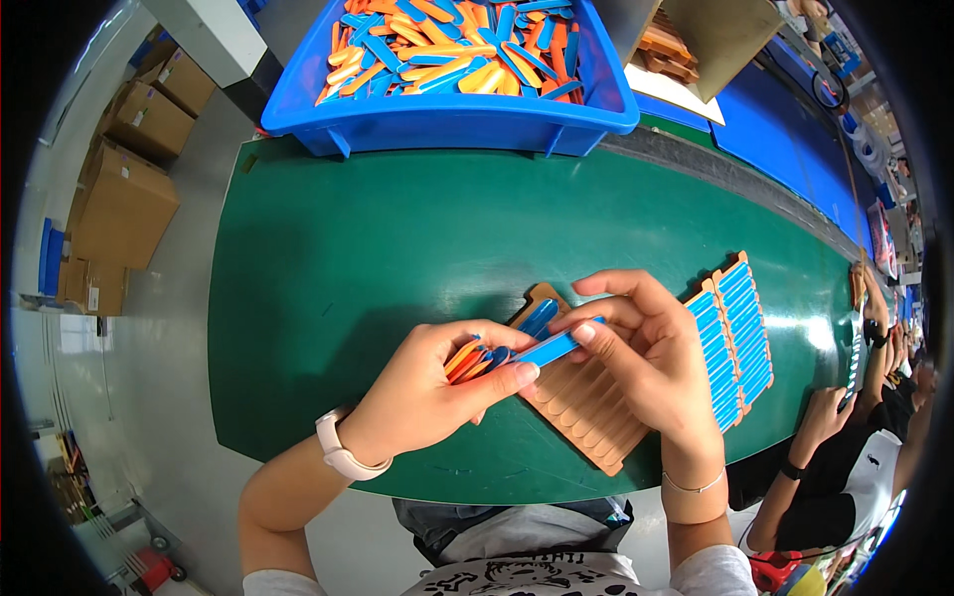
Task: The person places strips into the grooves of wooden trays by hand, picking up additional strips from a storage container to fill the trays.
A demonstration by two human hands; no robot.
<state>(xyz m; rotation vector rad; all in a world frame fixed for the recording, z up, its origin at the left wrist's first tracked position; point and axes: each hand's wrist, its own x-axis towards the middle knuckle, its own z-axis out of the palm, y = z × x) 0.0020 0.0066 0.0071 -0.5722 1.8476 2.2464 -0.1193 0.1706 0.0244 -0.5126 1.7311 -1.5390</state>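
Note:
My left hand (pixel 427 382) is closed round a small bunch of slim orange-and-blue strips with rounded ends (pixel 465 360). One blue strip (pixel 549 349) sticks out of the bunch to the right. Its far end is pinched between the thumb and fingers of my right hand (pixel 646 348). Beneath my hands lies a tan grooved tray (pixel 596 427), partly hidden by my right hand. A blue strip (pixel 538 316) rests in its far-left end, and the grooves that show nearer me hold nothing.
Right of my right hand, two trays filled with blue strips (pixel 735 333) lie side by side on the green table (pixel 378 238). A blue bin (pixel 447 134) heaped with orange and blue strips stands at the far edge. Cardboard boxes (pixel 124 204) are stacked at left. Another person's hand (pixel 825 415) works at right.

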